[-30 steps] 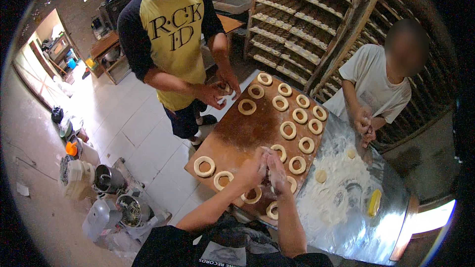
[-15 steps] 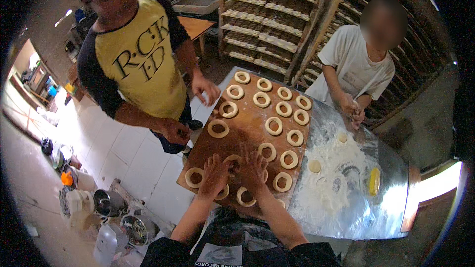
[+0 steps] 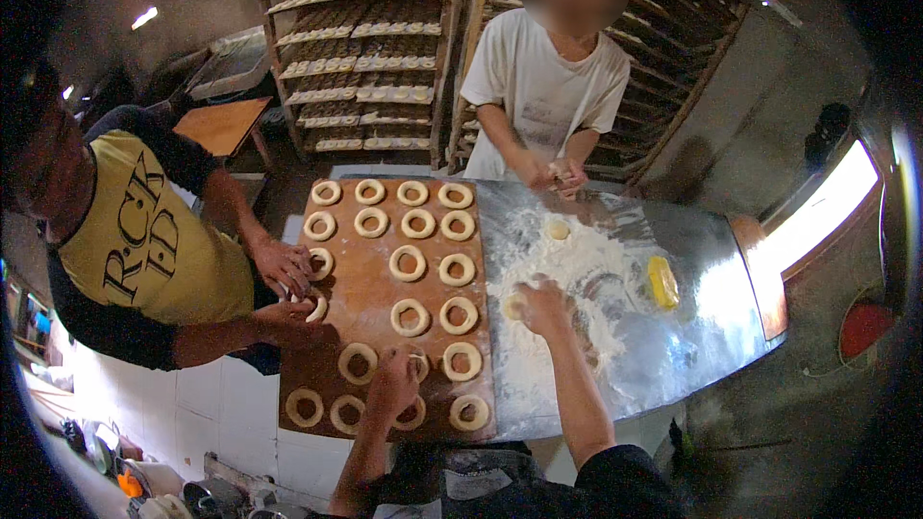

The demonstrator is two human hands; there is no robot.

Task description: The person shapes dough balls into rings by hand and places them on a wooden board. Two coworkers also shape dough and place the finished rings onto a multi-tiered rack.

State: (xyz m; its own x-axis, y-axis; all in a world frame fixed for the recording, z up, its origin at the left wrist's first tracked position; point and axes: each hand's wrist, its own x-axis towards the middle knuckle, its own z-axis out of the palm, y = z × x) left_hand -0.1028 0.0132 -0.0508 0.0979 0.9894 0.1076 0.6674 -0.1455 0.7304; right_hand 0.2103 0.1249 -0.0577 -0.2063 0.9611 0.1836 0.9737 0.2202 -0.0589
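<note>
My right hand (image 3: 540, 306) reaches onto the floured metal tabletop (image 3: 615, 389), with its fingers closed on a pale dough disc (image 3: 511, 308). My left hand (image 3: 392, 383) is over the brown wooden board (image 3: 365, 250), its fingers curled beside a dough ring that it partly covers; whatever they may hold is hidden. Several dough rings (image 3: 408, 250) lie in rough rows on this board. Farther back in the flour (image 3: 514, 255) sits another dough piece (image 3: 557, 230).
At left, a person in a yellow shirt (image 3: 135, 221) handles rings on the board's edge. Across the table, a person in a white shirt (image 3: 548, 67) works something small between both hands. A yellow packet (image 3: 662, 283) lies on the metal. Racks (image 3: 356, 62) of filled trays stand behind.
My right hand has left the board for the dough disc in the flour; my left stays over the board, now curled. The view has turned right. The yellow-shirted person's hands now touch rings.
</note>
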